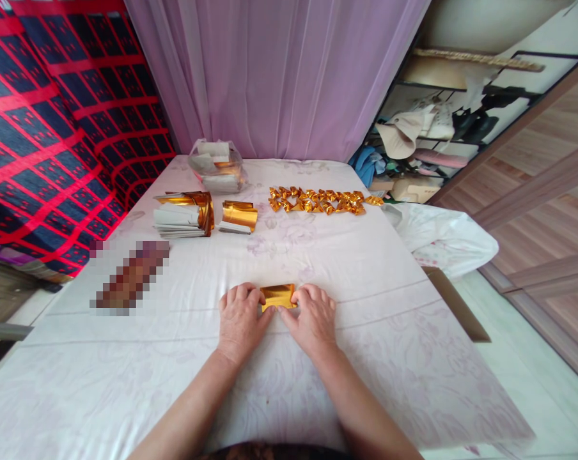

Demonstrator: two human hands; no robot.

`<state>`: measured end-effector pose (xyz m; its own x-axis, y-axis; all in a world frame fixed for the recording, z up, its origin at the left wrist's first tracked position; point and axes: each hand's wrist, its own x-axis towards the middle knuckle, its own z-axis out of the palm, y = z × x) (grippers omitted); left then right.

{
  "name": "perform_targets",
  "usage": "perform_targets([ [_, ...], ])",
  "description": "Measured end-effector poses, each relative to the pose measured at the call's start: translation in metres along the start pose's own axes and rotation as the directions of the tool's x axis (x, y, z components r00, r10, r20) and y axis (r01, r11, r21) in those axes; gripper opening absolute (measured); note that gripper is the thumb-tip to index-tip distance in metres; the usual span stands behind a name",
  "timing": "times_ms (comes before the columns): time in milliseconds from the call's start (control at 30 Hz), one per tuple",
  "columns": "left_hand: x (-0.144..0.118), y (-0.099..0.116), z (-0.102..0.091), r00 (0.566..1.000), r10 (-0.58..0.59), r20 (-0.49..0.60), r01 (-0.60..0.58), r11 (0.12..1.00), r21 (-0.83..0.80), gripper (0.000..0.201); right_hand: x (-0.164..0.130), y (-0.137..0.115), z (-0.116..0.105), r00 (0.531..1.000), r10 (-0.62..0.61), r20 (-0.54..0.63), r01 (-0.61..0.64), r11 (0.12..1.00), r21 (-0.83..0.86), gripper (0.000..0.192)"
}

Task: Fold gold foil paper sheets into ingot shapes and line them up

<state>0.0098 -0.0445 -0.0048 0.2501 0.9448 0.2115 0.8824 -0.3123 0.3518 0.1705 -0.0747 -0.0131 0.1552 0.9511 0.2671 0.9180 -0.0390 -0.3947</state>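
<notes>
A small sheet of gold foil paper [278, 295] lies on the white floral tablecloth [318, 255] in front of me. My left hand [240, 319] presses its left edge with the fingertips and thumb. My right hand [311, 317] does the same on the right edge, thumb tucked under the near side. Both hands rest knuckles up on the cloth, pinching the paper between them.
A row of several folded gold paper pieces [318, 200] lies further back. Stacks of gold and white paper [184, 214] and a smaller stack [240, 216] sit back left, behind them a plastic bag of paper [218, 166]. A cluttered rack [428, 140] stands right.
</notes>
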Motion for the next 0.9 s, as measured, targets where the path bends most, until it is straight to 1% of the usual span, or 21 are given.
perform_targets([
  [100, 0.001, 0.000, -0.001, 1.000, -0.002, 0.009, 0.002, 1.000, -0.004, 0.013, 0.002, 0.009, 0.003, 1.000, -0.010, 0.004, 0.009, 0.999, 0.044, 0.012],
  [133, 0.001, -0.001, -0.001, 1.000, -0.003, 0.010, 0.003, 1.000, -0.007, 0.014, 0.002, 0.013, 0.004, 1.000, -0.016, 0.007, 0.015, 0.998, 0.066, 0.014],
  [267, 0.001, -0.005, 0.002, 0.999, -0.015, -0.030, 0.014, 1.000, -0.021, 0.024, 0.005, 0.026, 0.006, 0.999, -0.052, 0.006, 0.051, 0.992, 0.115, 0.036],
  [333, 0.000, -0.008, 0.005, 0.998, -0.014, -0.054, 0.013, 1.000, -0.026, 0.032, 0.005, 0.028, 0.007, 0.997, -0.075, 0.008, 0.074, 0.991, 0.112, 0.038],
  [433, -0.001, -0.011, 0.007, 0.998, 0.001, -0.061, -0.003, 0.999, -0.038, 0.042, 0.004, 0.028, 0.006, 0.996, -0.088, -0.007, 0.088, 0.989, 0.123, 0.031],
  [567, -0.002, -0.012, 0.005, 0.999, 0.016, -0.042, -0.019, 0.996, -0.083, 0.033, 0.003, 0.027, 0.005, 0.995, -0.094, -0.039, 0.099, 0.979, 0.175, 0.015],
  [633, -0.002, -0.012, 0.004, 0.999, 0.012, -0.033, -0.016, 0.995, -0.103, 0.029, 0.003, 0.027, 0.005, 0.994, -0.096, -0.048, 0.104, 0.975, 0.194, 0.011],
  [767, -0.001, -0.011, 0.002, 1.000, 0.020, 0.000, -0.020, 0.991, -0.129, 0.023, 0.004, 0.028, 0.004, 0.993, -0.109, -0.051, 0.116, 0.977, 0.180, 0.012],
  [900, 0.000, -0.010, 0.000, 0.999, 0.021, 0.033, -0.016, 0.987, -0.159, 0.021, 0.007, 0.028, 0.001, 0.992, -0.125, 0.007, 0.122, 0.979, 0.163, 0.016],
])
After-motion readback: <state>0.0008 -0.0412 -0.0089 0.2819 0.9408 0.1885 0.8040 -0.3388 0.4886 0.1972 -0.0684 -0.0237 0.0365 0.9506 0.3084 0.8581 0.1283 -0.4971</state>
